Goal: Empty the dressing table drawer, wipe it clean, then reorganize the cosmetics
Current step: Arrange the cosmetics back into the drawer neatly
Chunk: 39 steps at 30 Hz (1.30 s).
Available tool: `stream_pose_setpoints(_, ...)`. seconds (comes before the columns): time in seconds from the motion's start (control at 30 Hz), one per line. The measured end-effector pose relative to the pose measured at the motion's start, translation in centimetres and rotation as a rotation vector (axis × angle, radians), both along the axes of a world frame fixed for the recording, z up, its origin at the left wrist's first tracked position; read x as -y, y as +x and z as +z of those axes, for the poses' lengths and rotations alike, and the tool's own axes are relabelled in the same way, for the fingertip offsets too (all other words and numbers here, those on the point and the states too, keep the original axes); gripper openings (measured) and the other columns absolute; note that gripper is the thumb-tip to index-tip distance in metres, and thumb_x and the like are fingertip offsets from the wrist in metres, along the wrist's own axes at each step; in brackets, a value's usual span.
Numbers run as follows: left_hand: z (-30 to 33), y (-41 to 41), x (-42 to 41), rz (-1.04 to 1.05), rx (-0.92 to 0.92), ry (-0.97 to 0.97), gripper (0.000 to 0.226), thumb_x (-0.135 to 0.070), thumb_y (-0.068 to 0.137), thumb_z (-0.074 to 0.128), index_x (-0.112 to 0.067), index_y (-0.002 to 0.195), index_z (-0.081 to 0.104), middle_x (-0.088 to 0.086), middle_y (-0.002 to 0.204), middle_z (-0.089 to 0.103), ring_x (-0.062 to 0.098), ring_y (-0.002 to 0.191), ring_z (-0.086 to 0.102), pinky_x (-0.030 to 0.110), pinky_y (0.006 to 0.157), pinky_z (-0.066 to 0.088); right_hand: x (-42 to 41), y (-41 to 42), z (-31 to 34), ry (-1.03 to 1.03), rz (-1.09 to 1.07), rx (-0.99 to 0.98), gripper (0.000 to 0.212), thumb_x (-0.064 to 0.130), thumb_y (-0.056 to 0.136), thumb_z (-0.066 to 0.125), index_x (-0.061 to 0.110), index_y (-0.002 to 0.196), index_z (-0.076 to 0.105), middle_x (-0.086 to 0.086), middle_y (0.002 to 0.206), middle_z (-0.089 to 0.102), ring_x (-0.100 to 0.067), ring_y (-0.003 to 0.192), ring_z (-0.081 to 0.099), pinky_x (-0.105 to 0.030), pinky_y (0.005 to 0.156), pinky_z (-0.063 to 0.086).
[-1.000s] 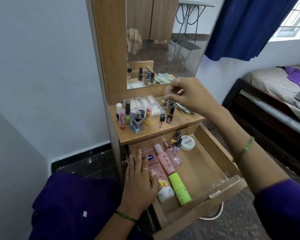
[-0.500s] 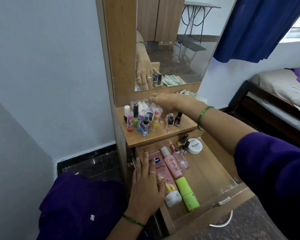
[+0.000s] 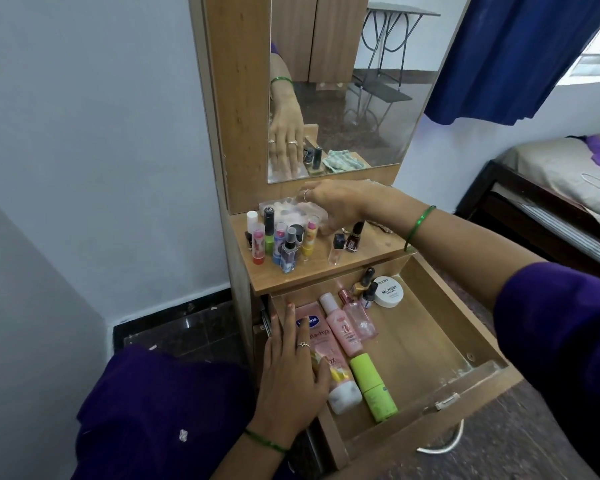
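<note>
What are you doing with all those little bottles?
A person is putting cosmetics back into the open drawer of a dressing table. The left hand rests flat on the pink lotion tube lying in the drawer. The right hand reaches onto the shelf under the mirror and touches a clear plastic case. Small bottles stand on the shelf beside it.

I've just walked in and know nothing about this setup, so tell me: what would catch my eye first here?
Probably the open drawer, pulled out under the dressing table top, with pink bottles and a green tube lying along its left side. The left hand rests flat on the big pink tube there. Above, the right hand reaches to a clear plastic case behind a cluster of small bright lip balms, doubled in the mirror.
</note>
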State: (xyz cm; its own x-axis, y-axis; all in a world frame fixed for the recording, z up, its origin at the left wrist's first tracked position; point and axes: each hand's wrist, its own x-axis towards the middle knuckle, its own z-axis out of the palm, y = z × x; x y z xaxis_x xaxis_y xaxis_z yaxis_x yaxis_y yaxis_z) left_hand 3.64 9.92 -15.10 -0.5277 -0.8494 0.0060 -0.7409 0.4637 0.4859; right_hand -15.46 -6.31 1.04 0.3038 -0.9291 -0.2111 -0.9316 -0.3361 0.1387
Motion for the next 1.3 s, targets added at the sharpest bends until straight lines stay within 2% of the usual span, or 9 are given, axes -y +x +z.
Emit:
stream_pose_setpoints(0.13, 0.0, 0.0, 0.1, 0.007, -0.003, 0.011, 0.068, -0.044, 0.094, 0.026, -0.019, 0.151, -0.002, -0.005, 0.151, -0.033, 0.015, 0.134, -0.035, 0.031, 0.111, -0.014, -0.4, 0.1, 0.9, -0.145, -0.023, 0.105, 0.039, 0.012, 0.088, 0.053, 0.004, 0.127, 0.051, -0.015, 0.115, 0.061, -0.028, 0.101, 0.058, -0.024, 0.079, 0.04)
stream_pose_setpoints(0.23, 0.2, 0.0, 0.0, 0.006, -0.01, 0.011, 0.069, -0.045, 0.093, 0.025, -0.019, 0.151, -0.002, -0.006, 0.15, -0.034, 0.014, 0.134, -0.035, 0.032, 0.111, -0.013, 0.2, 0.2, 1.3, -0.204, -0.049, 0.131, 0.024, 0.006, 0.086, 0.053, 0.002, 0.109, 0.06, -0.017, 0.101, 0.065, -0.031, 0.094, 0.06, -0.028, 0.076, 0.042)
stream_pose_setpoints(0.47, 0.1, 0.0, 0.0, -0.001, -0.022, 0.007, 0.069, -0.042, 0.094, 0.027, -0.018, 0.151, -0.001, -0.005, 0.152, -0.031, 0.015, 0.135, -0.033, 0.031, 0.111, -0.013, -0.9, -0.5, 4.2, -0.341, -0.07, 0.22, 0.016, 0.005, 0.085, 0.054, 0.001, 0.098, 0.061, -0.012, 0.087, 0.062, -0.033, 0.091, 0.06, -0.029, 0.069, 0.04)
stream_pose_setpoints(0.57, 0.1, -0.1, 0.0, -0.001, -0.022, 0.01, 0.068, -0.039, 0.095, 0.033, -0.017, 0.151, 0.002, -0.003, 0.154, -0.027, 0.015, 0.135, -0.031, 0.033, 0.112, -0.01, -4.2, -2.3, 6.4, -0.512, -0.078, 0.412, 0.021, 0.011, 0.085, 0.062, 0.003, 0.105, 0.063, -0.005, 0.097, 0.066, -0.018, 0.087, 0.06, -0.013, 0.071, 0.041)
stream_pose_setpoints(0.67, 0.2, -0.2, 0.0, -0.002, -0.035, 0.017, 0.069, -0.038, 0.095, 0.036, -0.016, 0.152, 0.003, -0.001, 0.155, -0.024, 0.015, 0.135, -0.029, 0.034, 0.112, -0.008, -9.8, -4.2, 8.5, -0.608, -0.094, 0.53, 0.02, 0.015, 0.085, 0.066, 0.006, 0.102, 0.063, 0.014, 0.082, 0.056, 0.007, 0.07, 0.045, 0.0, 0.064, 0.031)
stream_pose_setpoints(0.83, -0.2, -0.2, 0.1, -0.005, -0.042, -0.001, 0.069, -0.039, 0.094, 0.034, -0.015, 0.152, 0.006, 0.0, 0.157, -0.019, 0.016, 0.138, -0.023, 0.036, 0.112, -0.005, -19.4, -7.4, 8.9, -0.36, -0.192, 0.47, 0.008, 0.019, 0.085, 0.067, 0.021, 0.081, 0.06, 0.008, 0.066, 0.054, -0.004, 0.062, 0.049, -0.028, 0.062, 0.038)
stream_pose_setpoints(0.93, -0.2, -0.4, 0.1, 0.002, -0.052, 0.008, 0.069, -0.037, 0.095, 0.04, -0.015, 0.152, 0.006, -0.001, 0.157, -0.019, 0.018, 0.14, -0.021, 0.036, 0.112, -0.005, -22.5, -8.7, 5.4, -0.179, -0.274, 0.436, 0.015, 0.009, 0.082, 0.063, 0.022, 0.089, 0.067, 0.009, 0.071, 0.064, -0.003, 0.066, 0.058, -0.026, 0.065, 0.047)
stream_pose_setpoints(1.07, -0.2, -0.6, 0.1, 0.011, -0.051, 0.021, 0.072, -0.038, 0.095, 0.042, -0.015, 0.152, 0.006, -0.001, 0.156, -0.02, 0.02, 0.142, -0.02, 0.037, 0.113, -0.004, -23.3, -10.3, -1.5, -0.029, -0.345, 0.334, 0.023, 0.009, 0.08, 0.06, 0.016, 0.099, 0.069, 0.006, 0.065, 0.063, -0.001, 0.056, 0.053, -0.012, 0.054, 0.036)
stream_pose_setpoints(1.3, -0.2, -0.5, 0.1, 0.009, -0.052, 0.0, 0.071, -0.037, 0.095, 0.042, -0.015, 0.152, 0.006, -0.001, 0.156, -0.021, 0.017, 0.14, -0.022, 0.034, 0.112, -0.006, -23.1, -11.8, -8.1, -0.043, -0.345, 0.318, 0.038, 0.013, 0.085, 0.054, 0.021, 0.121, 0.061, 0.0, 0.108, 0.071, -0.021, 0.095, 0.066, -0.03, 0.082, 0.051)
